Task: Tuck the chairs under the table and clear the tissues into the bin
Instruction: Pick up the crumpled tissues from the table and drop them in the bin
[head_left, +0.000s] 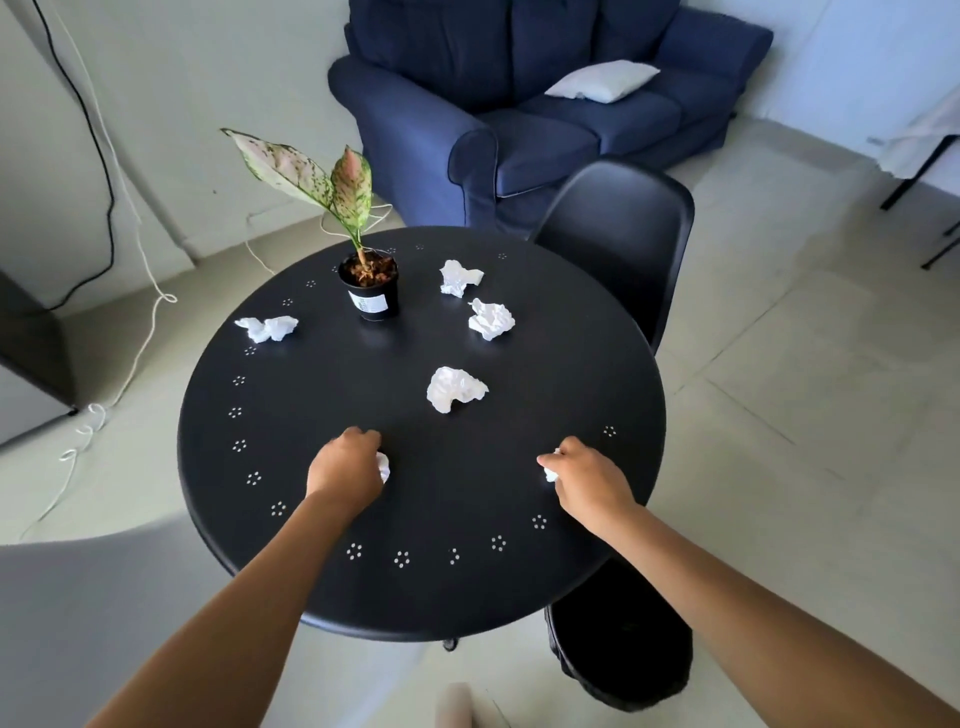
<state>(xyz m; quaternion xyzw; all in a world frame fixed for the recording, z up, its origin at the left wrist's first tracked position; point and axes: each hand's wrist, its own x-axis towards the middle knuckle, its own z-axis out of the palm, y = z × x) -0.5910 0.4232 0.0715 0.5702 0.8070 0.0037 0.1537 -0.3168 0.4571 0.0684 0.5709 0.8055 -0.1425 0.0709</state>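
While four crumpled tissues (456, 388) lie loose on the table (291, 571), each hand is closed on another: the left hand (345, 470) on one near the front edge, the right hand (584, 480) likewise. A chair (618, 234) sits tucked at the far side. None looks binned yet; the bin (623, 654) waits below, front right

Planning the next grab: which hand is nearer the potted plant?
Left. The left hand is just below the potted plant; the right hand is farther off, down and right.
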